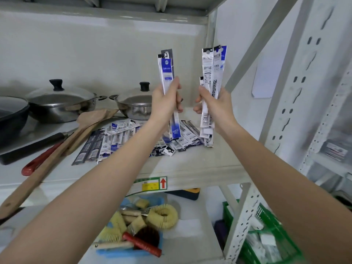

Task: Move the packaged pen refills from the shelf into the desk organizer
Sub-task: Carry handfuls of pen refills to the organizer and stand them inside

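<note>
My left hand (167, 100) holds a small upright bundle of packaged pen refills (167, 70), blue and white, above the shelf. My right hand (213, 103) grips a thicker upright bundle of refill packs (213, 65), white with black and blue print. Below both hands a loose pile of refill packs (122, 138) lies spread on the grey metal shelf (190, 164). No desk organizer is in view.
Two lidded steel pots (133, 103) and a dark pan (11, 115) stand at the back left. Wooden spatulas (57, 149) and a red-handled tool (38, 161) lie left of the pile. Shelf uprights (297, 92) rise on the right. Below sit a blue bin of brushes (137, 225) and a green basket (266, 235).
</note>
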